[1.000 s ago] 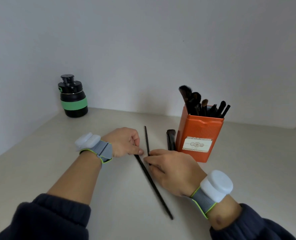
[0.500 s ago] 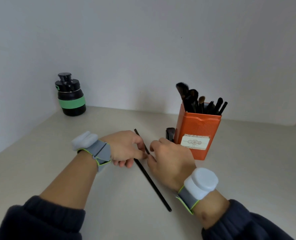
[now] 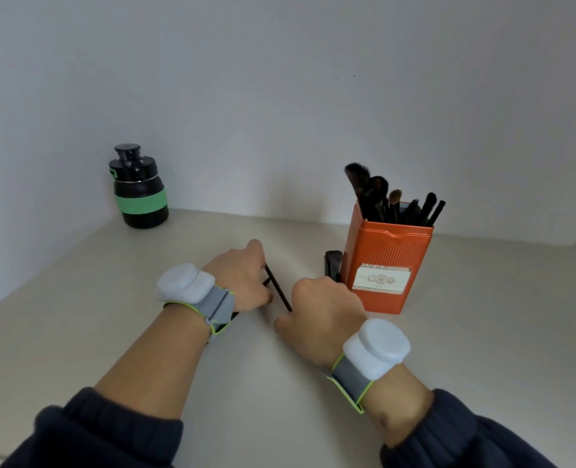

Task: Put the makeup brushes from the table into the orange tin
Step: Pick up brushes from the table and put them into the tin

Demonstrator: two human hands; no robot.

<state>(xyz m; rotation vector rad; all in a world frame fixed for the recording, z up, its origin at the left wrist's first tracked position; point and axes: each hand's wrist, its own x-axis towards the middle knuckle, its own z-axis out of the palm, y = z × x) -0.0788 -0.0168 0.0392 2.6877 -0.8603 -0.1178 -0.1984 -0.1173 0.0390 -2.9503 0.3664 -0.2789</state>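
Pale beige tabletop (image 3: 482,332), bearing all items. Tall rectangular orange metal tin (image 3: 386,265) with cream label, upright at right of centre; contents: a cluster of dark makeup brushes (image 3: 381,204), bristles and handle ends standing above the rim. Squat black bottle with green band (image 3: 140,190), far left corner, well apart. Left hand (image 3: 242,282), fingers curled round one thin black brush handle (image 3: 277,288). Right hand (image 3: 323,315), fingers curled under, seemingly pinching the same handle's near end; exact contact hidden. One flat dark brush (image 3: 333,263) lies just beside the tin's left wall. Step in hand, by judgement: pick-up of the thin brush; next calls for lifting it over the rim and dropping it in, handle down, without tipping the tin.
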